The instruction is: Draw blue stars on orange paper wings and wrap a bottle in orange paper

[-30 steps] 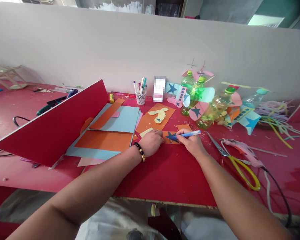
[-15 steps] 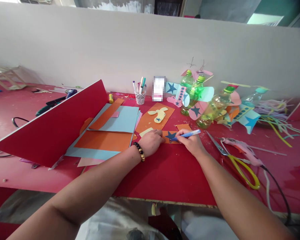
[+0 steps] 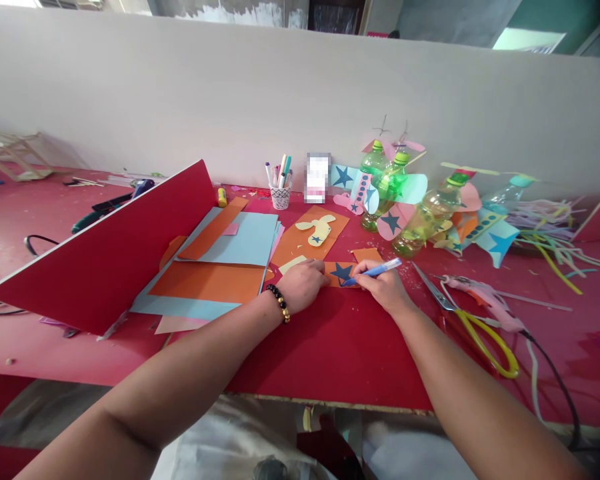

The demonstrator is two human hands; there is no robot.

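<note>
My right hand (image 3: 380,283) is closed round a blue marker (image 3: 386,267), its tip low on a dark blue star (image 3: 341,273). The star is on a small orange paper piece (image 3: 334,266) lying on the red table (image 3: 330,353). At the left end of that piece, my left hand (image 3: 305,285) presses down with fingers bent together; its fingertips rest on the paper's edge. Behind the hands, a larger orange sheet (image 3: 300,235) carries a cream cutout (image 3: 320,232) with a small star.
Stacked coloured sheets (image 3: 240,233) and an upright red board (image 3: 110,247) stand left. A pen cup (image 3: 281,197) is at the back. On the right are yellow-handled scissors (image 3: 487,343), a pink glue gun (image 3: 485,303) and decorated plastic bottles (image 3: 430,210).
The marker tip has shifted slightly to the right along the lower part of the star. My left hand has stayed in place.
</note>
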